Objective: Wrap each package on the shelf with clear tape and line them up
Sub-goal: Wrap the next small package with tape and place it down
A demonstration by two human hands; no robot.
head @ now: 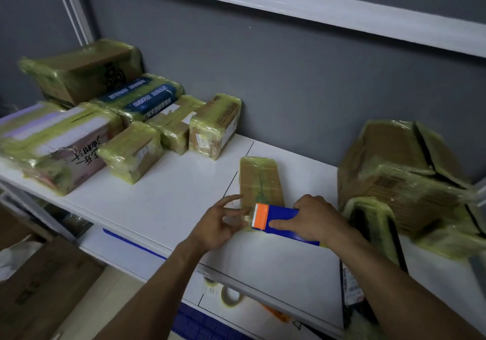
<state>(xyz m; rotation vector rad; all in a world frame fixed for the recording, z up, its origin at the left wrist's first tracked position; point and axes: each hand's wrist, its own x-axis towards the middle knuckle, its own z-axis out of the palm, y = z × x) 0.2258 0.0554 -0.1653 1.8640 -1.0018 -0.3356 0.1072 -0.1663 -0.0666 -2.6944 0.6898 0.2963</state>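
Note:
A small flat brown package, partly wrapped in yellowish clear tape, lies on the white shelf near its front. My right hand grips a blue tape dispenser with an orange cutter end, held at the package's near end. My left hand is at the package's near left corner, and its thumb and fingers pinch the tape by the cutter. Several wrapped packages stand grouped at the shelf's back left.
A large wrapped carton and a dark wrapped package sit at the right of the shelf. A lower shelf holds tape rolls. Brown cartons stand on the floor at lower left. A grey wall backs the shelf.

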